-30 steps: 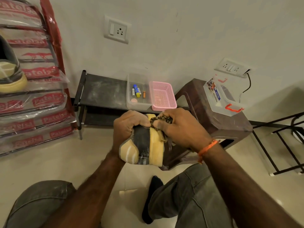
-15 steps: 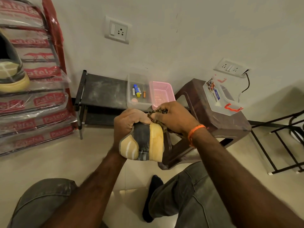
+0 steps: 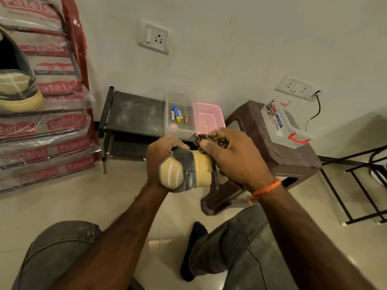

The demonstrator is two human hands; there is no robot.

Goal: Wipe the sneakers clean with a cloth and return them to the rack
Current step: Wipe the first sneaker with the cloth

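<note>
While our left hand (image 3: 162, 159) grips the sneaker (image 3: 185, 171) from the far side, fingers curled over its upper and the heel turned toward us, our right hand (image 3: 232, 158) is closed around a bunched, dark patterned cloth (image 3: 210, 140) and presses it against the pale yellow sole edge. We hold the shoe in the air above the floor, in front of our knees and just short of the brown stool (image 3: 272, 164). To do this step well, we judge that the grip on the shoe should be firm enough that it does not twist under the rubbing, and that short strokes along the sole work better than one long swipe — the grey heel panel looks scuffed or dusty and likely needs a pass too. We would turn the shoe bit by bit so every side meets the cloth. A second sneaker (image 3: 18, 88) sits at the left edge on what seems to be the wrapped rack (image 3: 54, 130) — that is probably where this one goes afterwards.
</note>
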